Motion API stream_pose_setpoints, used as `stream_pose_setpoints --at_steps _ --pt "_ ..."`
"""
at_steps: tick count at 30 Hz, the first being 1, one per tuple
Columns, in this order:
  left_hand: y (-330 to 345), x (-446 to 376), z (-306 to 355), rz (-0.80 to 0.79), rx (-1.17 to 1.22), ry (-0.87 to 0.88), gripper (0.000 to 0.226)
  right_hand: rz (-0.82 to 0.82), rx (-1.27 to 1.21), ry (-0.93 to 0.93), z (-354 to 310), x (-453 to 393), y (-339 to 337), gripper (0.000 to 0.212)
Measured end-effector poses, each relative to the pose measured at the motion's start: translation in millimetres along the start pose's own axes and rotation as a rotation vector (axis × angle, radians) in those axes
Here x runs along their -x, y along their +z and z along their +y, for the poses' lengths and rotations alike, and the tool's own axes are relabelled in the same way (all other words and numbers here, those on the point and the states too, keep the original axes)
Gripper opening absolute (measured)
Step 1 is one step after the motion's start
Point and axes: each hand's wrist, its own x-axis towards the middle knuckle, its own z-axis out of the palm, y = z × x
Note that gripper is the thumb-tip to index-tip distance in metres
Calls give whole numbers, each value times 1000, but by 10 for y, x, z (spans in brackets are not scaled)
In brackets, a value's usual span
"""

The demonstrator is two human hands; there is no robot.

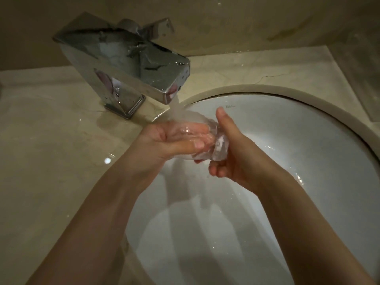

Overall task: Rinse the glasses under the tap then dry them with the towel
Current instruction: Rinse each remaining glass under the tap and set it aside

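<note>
A clear drinking glass lies on its side over the white sink basin, under water running from the chrome tap. My right hand grips the glass at its base, thumb raised. My left hand has its fingers inside the glass's mouth, with the water stream falling on them. The glass is partly hidden by both hands and blurred by the water. No towel is in view.
A pale marble counter surrounds the sink, wet around the tap's base. A beige wall rises behind. A faint see-through object stands at the far right edge of the counter.
</note>
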Motion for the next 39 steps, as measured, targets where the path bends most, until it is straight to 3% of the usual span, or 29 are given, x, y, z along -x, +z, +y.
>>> stream_pose_setpoints --at_steps 3,6,7,10,14,18,20,22,24,27,30,33,35,37,39 --pt "11 -4 12 -47 48 -8 23 59 50 -122 7 -2 -29 26" --pt "-10 -12 11 -3 24 4 21 35 22 -157 27 11 -76 25" --pt "0 -4 -3 -17 -16 7 26 19 -20 -115 7 22 -65 26" --pt "30 27 -56 -33 -14 -24 40 -7 63 -14 -19 5 -13 53" --pt "25 8 -54 -37 86 -21 25 38 42 -138 35 -5 -28 32" --pt "-9 -29 -60 -78 -21 27 34 5 -46 -73 18 14 -37 42" --pt "11 -18 -71 -94 -51 30 32 2 10 -7 -11 4 -9 59" --pt "44 -29 -75 -57 -42 23 27 95 62 -16 -31 -41 6 65" --pt "87 -58 -72 29 16 3 22 203 22 -35 -26 -83 56 49" --pt "222 -92 -66 273 35 -9 35 385 10 -80 28 -163 165 30" --pt "300 -109 -107 454 -61 26 32 512 -33 -148 157 -199 266 31" --pt "315 -121 -62 441 -84 -4 31 627 55 -265 292 -165 296 29" --pt "323 -129 -48 415 -45 -63 30 665 243 -437 375 -112 267 24" --pt "373 -94 -19 386 20 -107 31 638 414 -593 425 -71 214 17" --pt "407 -56 -27 381 33 -63 35 608 443 -611 400 -89 185 14"
